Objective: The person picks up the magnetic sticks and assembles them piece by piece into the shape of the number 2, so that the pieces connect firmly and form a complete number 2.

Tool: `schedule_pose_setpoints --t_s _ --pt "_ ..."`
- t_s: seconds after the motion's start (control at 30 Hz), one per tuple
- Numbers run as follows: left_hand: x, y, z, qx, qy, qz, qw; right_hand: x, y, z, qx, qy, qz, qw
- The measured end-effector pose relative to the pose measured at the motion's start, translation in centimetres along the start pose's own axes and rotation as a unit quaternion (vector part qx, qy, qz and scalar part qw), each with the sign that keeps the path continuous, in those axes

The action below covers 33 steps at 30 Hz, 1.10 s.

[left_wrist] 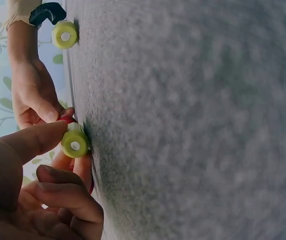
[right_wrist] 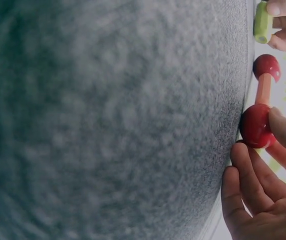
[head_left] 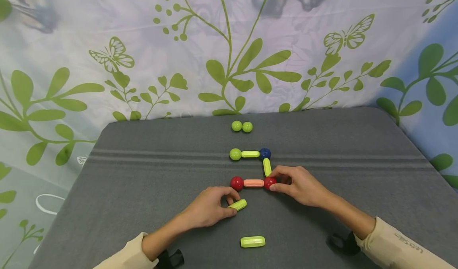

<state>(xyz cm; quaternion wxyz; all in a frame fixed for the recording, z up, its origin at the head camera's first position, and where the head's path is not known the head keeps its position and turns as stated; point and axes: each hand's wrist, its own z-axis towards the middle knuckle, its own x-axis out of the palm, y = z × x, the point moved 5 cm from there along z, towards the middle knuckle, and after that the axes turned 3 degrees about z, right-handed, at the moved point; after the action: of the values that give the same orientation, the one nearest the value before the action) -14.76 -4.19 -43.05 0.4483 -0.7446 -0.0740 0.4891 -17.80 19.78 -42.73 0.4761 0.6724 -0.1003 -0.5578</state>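
Yellow-green rod (head_left: pixel 240 204) slanting at lower centre, worktop (head_left: pixel 143 173) spreading wide toward both its side edges, left hand (head_left: pixel 209 208) pinching the rod between fingers (head_left: pixel 228 191), right hand (head_left: pixel 304 186) gripping a red ball (head_left: pixel 268 183).

Yellow-green magnetic rod (head_left: pixel 241 204): faceted, pale disc in end face; pinched by left hand (head_left: pixel 211 207), slanted, far end toward the right. Right red ball (head_left: pixel 270 183): glossy, held between thumb and fingers of right hand (head_left: pixel 302 185). Joined leftward by ribbed salmon rod (head_left: pixel 253 183) to left red ball (head_left: pixel 236 183); all three in one line. Beyond: second yellow-green rod (head_left: pixel 266 166), running from navy ball (head_left: pixel 265 153) toward right red ball; contact there obscured by fingertips. Third yellow-green rod (head_left: pixel 250 154) links navy ball to lime ball (head_left: pixel 235 154), parallel to salmon rod.
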Motion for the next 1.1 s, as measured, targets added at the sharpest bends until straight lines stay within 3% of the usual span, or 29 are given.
schedule_pose_setpoints --t_s 0.57,0.73,1.1 --pt "0.14 0.46 0.0 -0.004 0.004 0.009 0.9999 0.13 -0.01 -0.02 0.002 0.0 -0.001 1.0" --pt "-0.01 0.4 -0.02 -0.004 -0.002 -0.013 0.9999 0.1 -0.04 -0.02 0.001 -0.001 -0.003 1.0" --pt "-0.67 0.41 -0.15 -0.013 -0.061 -0.052 0.9967 0.0 -0.08 -0.05 -0.004 0.0 -0.002 1.0"
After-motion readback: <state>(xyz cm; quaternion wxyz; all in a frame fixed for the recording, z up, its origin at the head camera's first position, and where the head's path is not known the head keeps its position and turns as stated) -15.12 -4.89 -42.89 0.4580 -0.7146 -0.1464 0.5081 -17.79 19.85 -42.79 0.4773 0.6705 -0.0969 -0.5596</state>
